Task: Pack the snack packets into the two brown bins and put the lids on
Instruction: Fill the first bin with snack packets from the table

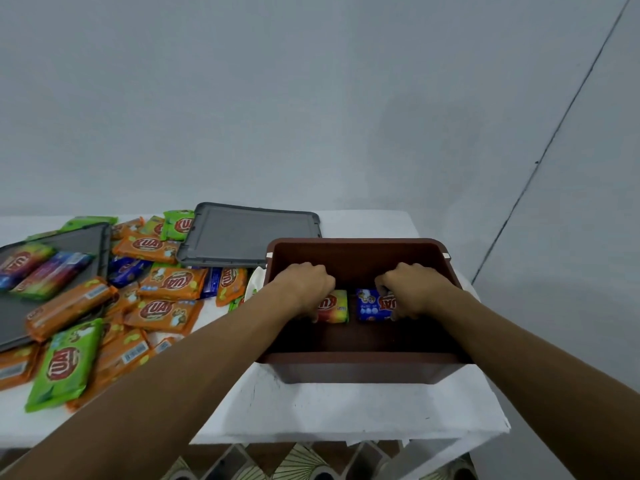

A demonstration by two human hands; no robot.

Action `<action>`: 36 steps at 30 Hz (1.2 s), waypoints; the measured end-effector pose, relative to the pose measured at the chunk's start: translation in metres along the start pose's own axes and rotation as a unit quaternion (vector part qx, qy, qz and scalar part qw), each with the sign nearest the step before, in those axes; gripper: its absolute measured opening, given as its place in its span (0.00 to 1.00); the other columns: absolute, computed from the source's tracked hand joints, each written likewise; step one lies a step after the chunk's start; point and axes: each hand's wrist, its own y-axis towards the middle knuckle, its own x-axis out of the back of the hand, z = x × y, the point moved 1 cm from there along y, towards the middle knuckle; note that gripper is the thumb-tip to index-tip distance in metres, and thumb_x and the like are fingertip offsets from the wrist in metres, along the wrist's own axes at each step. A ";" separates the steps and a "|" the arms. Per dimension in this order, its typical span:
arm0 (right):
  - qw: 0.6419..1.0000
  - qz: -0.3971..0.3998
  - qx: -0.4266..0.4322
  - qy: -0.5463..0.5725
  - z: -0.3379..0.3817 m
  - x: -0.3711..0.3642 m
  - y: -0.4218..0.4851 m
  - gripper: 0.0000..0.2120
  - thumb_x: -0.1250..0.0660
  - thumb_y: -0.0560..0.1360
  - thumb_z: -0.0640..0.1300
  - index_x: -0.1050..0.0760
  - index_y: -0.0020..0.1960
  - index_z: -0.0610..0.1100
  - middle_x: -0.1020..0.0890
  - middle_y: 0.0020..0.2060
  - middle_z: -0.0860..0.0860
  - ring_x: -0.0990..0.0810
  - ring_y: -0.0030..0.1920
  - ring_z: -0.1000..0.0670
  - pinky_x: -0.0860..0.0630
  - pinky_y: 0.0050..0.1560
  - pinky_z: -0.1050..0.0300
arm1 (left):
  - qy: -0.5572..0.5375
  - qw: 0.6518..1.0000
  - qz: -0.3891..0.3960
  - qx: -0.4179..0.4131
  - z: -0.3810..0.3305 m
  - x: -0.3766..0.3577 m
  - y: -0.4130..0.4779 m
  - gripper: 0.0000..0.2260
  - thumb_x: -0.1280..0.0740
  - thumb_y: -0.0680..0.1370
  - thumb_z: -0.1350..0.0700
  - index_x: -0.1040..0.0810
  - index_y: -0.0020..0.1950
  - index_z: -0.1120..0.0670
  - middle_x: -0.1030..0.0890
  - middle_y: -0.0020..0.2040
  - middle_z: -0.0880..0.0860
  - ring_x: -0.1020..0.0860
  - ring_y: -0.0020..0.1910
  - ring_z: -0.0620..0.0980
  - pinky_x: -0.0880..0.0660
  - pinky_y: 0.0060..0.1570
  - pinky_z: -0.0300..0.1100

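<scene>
A rectangular brown plastic bin (360, 358) with rounded corners stands open at the right end of the white worktop (311, 403), with both forearms reaching down into it. The left hand (304, 289) has its grip curled over a yellow-and-red foil snack packet (337, 306) on the bin's floor. The right hand (415, 289) has its grip curled the same way over a blue foil snack packet (370, 306) just beside the first, the two packets slightly apart.

A flat grey plastic lid (249, 233) lies behind the bin's left corner. A second grey lid (14, 317) lies at the far left edge with several packets on it. Between them spreads a loose heap of orange snack packets (166, 311), green snack packets (65, 362) and a few blue ones, overlapping at all angles.

A plain grey wall (311, 98) rises behind the worktop, and patterned floor tiles (301, 462) show below its near edge.
</scene>
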 end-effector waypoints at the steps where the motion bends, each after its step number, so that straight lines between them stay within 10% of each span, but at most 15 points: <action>1: 1.000 -0.001 -0.001 -0.007 0.001 0.000 0.000 0.20 0.25 0.70 0.50 0.28 0.59 0.49 0.24 0.57 0.47 0.26 0.54 0.47 0.29 0.46 0.54 | 0.000 1.000 0.006 -0.001 0.000 0.002 -0.001 0.25 0.25 0.71 0.47 0.26 0.63 0.56 0.24 0.60 0.56 0.24 0.57 0.57 0.23 0.54 0.51; 9: 0.999 0.022 0.022 -0.012 -0.001 0.019 -0.008 0.28 0.27 0.71 0.53 0.30 0.69 0.52 0.25 0.62 0.49 0.25 0.60 0.46 0.30 0.49 0.54 | 0.007 0.999 0.026 -0.019 0.010 0.021 -0.028 0.22 0.32 0.75 0.41 0.26 0.63 0.53 0.24 0.58 0.54 0.23 0.56 0.55 0.28 0.50 0.47; 18: 0.987 -0.142 0.061 0.045 0.060 0.067 -0.014 0.14 0.33 0.76 0.54 0.24 0.60 0.55 0.19 0.48 0.57 0.23 0.50 0.52 0.26 0.47 0.52 | -0.105 0.969 -0.220 0.029 0.094 -0.014 -0.114 0.24 0.42 0.78 0.40 0.29 0.69 0.50 0.27 0.66 0.52 0.29 0.64 0.53 0.29 0.60 0.51; 28: 0.961 -0.216 0.163 0.047 0.215 0.092 -0.006 0.05 0.35 0.74 0.49 0.21 0.48 0.53 0.19 0.43 0.56 0.21 0.46 0.51 0.26 0.42 0.55 | -0.123 0.980 -0.048 0.147 0.197 -0.117 -0.221 0.29 0.33 0.72 0.40 0.32 0.71 0.47 0.32 0.70 0.51 0.31 0.66 0.52 0.27 0.60 0.53; 36: 0.992 -0.022 0.120 0.040 0.327 0.032 0.015 0.35 0.31 0.68 0.66 0.33 0.68 0.51 0.23 0.59 0.50 0.25 0.55 0.48 0.26 0.48 0.53 | -0.150 0.983 0.077 0.066 0.223 -0.167 -0.259 0.51 0.24 0.61 0.34 0.47 0.77 0.38 0.51 0.78 0.47 0.50 0.77 0.56 0.42 0.72 0.61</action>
